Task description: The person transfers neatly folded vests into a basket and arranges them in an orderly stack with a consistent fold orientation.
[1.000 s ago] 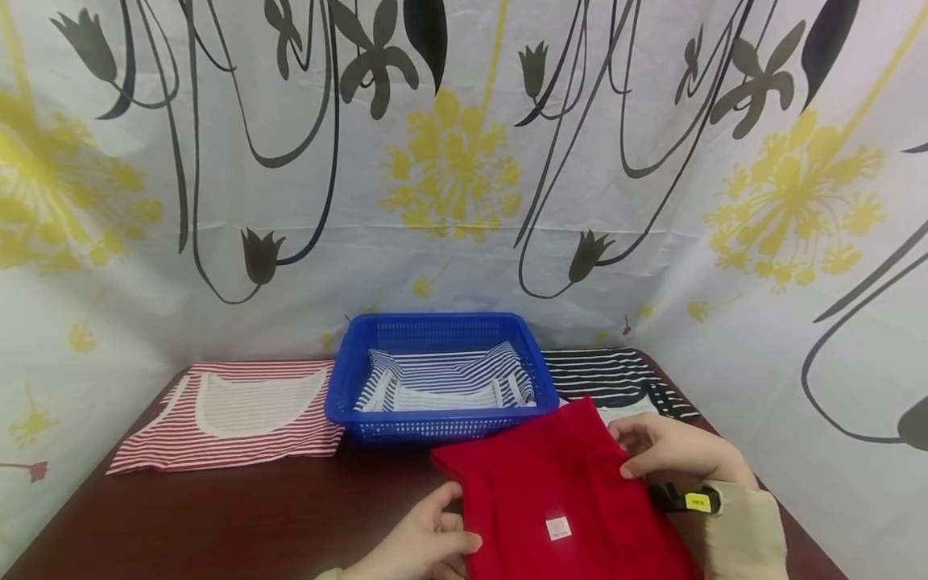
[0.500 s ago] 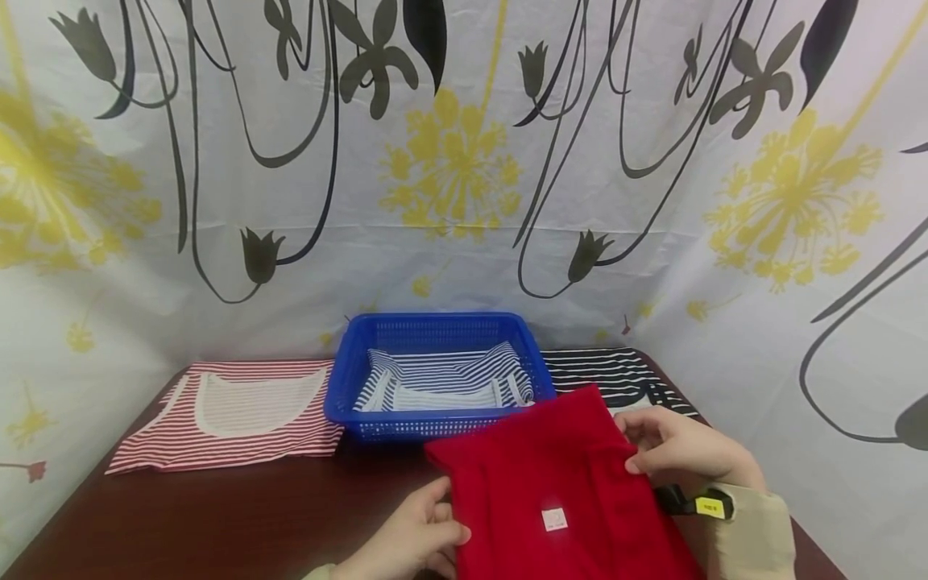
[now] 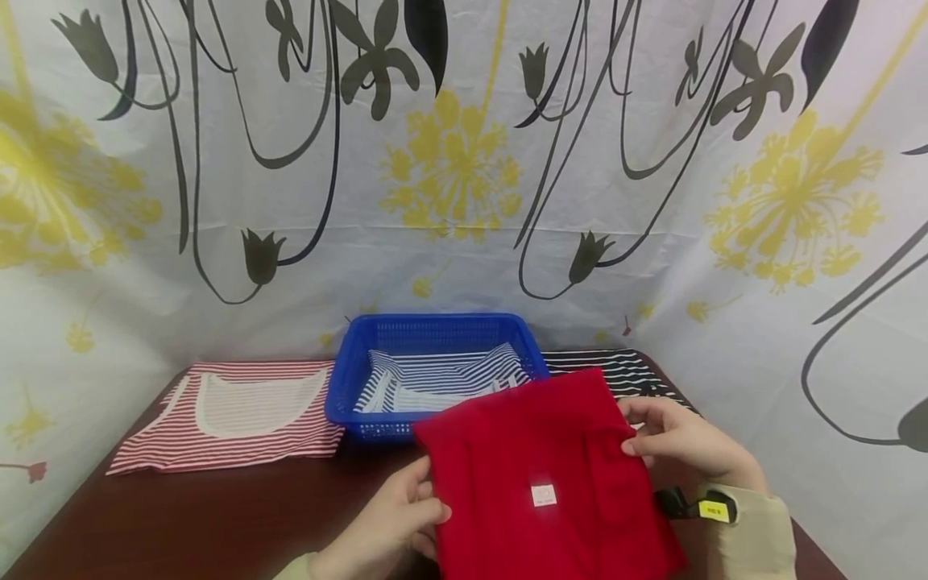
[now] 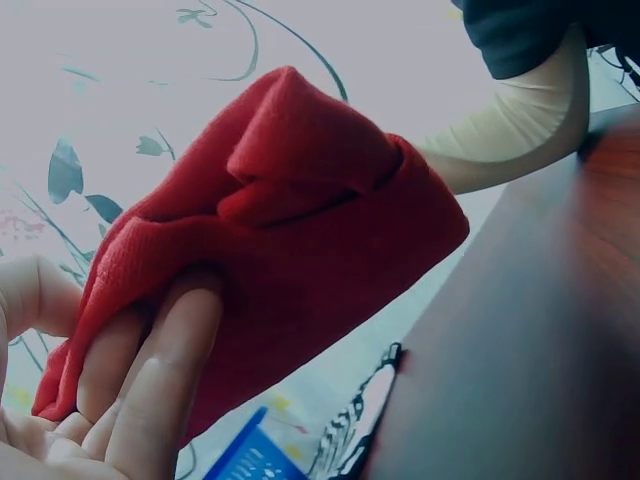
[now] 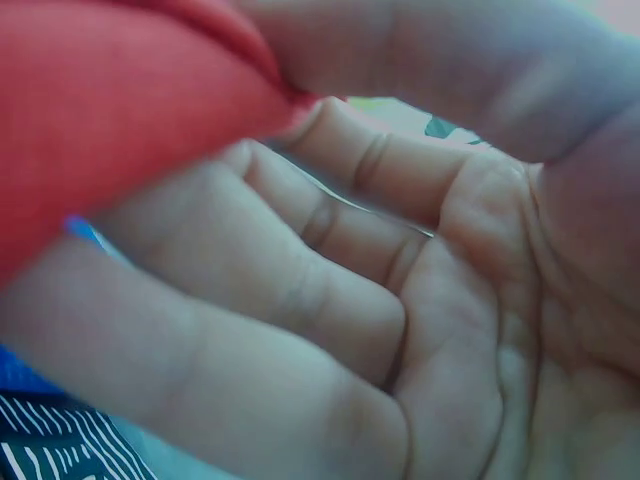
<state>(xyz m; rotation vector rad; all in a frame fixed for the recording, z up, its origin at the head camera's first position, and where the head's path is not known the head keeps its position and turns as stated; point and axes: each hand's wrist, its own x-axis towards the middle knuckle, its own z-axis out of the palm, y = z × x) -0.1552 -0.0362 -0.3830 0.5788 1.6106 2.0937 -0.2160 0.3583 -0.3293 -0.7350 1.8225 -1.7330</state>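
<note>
Gripping red cloth (image 3: 522, 443) by opposite edges, both hands (image 3: 387, 515) (image 3: 692, 441) pinch; tabletop (image 3: 210, 524) extends leftward.

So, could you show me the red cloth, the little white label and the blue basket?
Red cloth (image 3: 540, 455): head view, on its upward face, above the label.
White label (image 3: 543, 495): head view, at its centre.
Blue basket (image 3: 442, 334): head view, inner back wall.

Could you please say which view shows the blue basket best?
The head view: most of the blue basket shows, red cloth hiding its near right corner. The left wrist view catches just part; the right wrist, only blue slivers.
</note>
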